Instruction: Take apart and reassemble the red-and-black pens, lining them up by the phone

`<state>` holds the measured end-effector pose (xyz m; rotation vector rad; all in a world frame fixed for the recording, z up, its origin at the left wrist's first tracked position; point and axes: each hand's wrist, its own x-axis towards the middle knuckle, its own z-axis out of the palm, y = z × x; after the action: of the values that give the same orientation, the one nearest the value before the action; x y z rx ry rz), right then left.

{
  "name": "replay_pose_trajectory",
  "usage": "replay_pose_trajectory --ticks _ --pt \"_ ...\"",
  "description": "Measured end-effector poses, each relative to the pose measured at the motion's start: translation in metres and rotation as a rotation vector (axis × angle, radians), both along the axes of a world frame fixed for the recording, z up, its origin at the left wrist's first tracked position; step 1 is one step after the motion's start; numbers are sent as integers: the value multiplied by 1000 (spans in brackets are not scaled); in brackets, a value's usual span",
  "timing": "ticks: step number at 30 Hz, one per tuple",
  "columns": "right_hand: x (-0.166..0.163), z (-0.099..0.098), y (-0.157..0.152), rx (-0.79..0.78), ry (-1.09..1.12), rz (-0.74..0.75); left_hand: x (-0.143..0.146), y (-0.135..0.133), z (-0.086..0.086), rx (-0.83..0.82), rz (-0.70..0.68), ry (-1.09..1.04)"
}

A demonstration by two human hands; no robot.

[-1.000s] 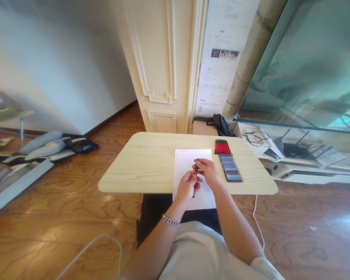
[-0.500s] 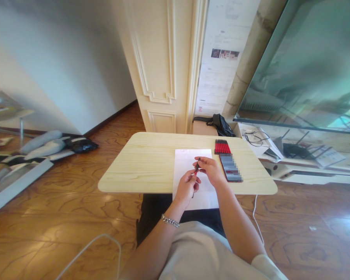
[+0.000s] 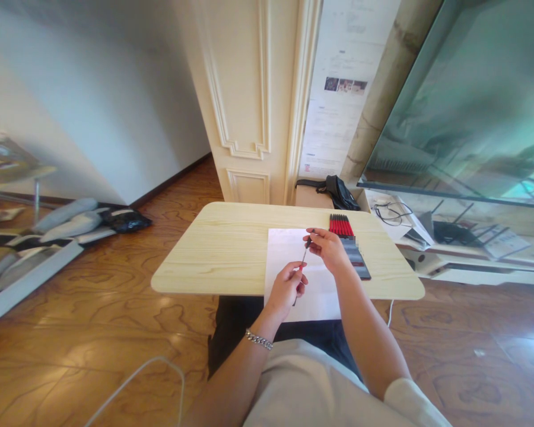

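Note:
My left hand (image 3: 287, 287) is closed around a red pen barrel (image 3: 299, 279) just over the near edge of the white paper (image 3: 287, 247). My right hand (image 3: 330, 248) pinches the dark top end of a thin refill (image 3: 305, 252) that stretches from its fingertips down into the barrel. Both hands hover above the pale wooden table (image 3: 222, 249). A row of several red pens (image 3: 340, 225) lies just beyond my right hand, with a dark flat case (image 3: 359, 264) beside my wrist.
A cream panelled door and a wall stand behind the table. A black bag (image 3: 338, 190) lies on the floor beyond it. A low white shelf with cables and a router (image 3: 449, 232) is at the right. Grey cushions (image 3: 71, 219) lie at the left on wooden flooring.
My right hand has moved up and to the right, away from my left hand, and a thin refill now shows between them. My left hand has stayed low on the barrel.

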<state>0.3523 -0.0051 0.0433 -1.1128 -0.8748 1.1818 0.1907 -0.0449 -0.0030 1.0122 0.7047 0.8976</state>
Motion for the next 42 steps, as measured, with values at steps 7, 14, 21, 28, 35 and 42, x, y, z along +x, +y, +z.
replay_pose_trajectory --ticks 7,14,21,28,35,42 --pt "-9 -13 26 -14 -372 -125 -10 1 -2 -34 71 -40" --pt "-55 -36 33 -150 -1199 -82 -17 4 1 -64 143 -88" --pt "-46 -35 30 -64 -1030 -72 -17 6 0 -75 159 -118" --pt "-36 -26 -1 7 -506 156 -12 5 -2 -90 143 -119" --pt "-31 -19 10 -1 -434 39 -11 3 0 -85 129 -67" --pt "-17 -29 29 -156 -1093 -60 -18 7 -3 -76 158 -65"
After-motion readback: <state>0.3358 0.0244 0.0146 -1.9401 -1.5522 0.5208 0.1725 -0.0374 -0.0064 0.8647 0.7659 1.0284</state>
